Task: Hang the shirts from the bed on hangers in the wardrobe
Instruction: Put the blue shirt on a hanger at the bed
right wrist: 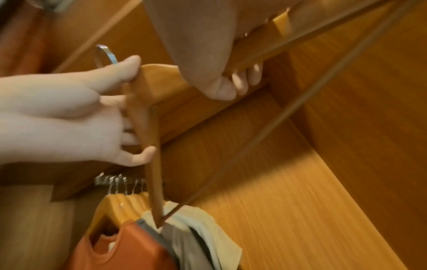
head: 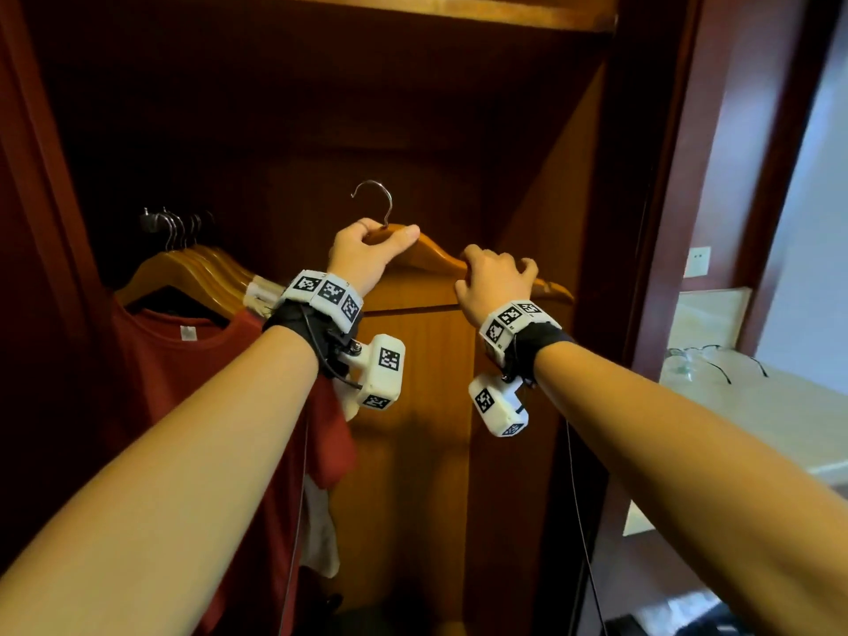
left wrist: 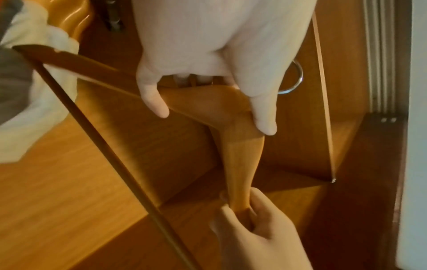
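An empty wooden hanger [head: 436, 257] with a metal hook [head: 381, 199] is held up inside the wardrobe, free of the rail. My left hand [head: 385, 236] grips its neck just below the hook, thumb along the front. My right hand [head: 500, 268] curls over its right arm. In the left wrist view my left hand [left wrist: 212, 109] clasps the hanger [left wrist: 242, 155], and my right hand [left wrist: 254, 228] grips it farther along. In the right wrist view my right hand [right wrist: 233, 85] wraps the same hanger [right wrist: 150, 137]. No shirt is on it.
Several wooden hangers [head: 192, 268] hang on the rail at the left; the front one carries a red shirt [head: 183, 383], with grey and white garments [right wrist: 196, 237] behind it. A shelf [head: 459, 6] runs overhead. A pale counter [head: 757, 406] with glasses [head: 716, 360] stands outside to the right.
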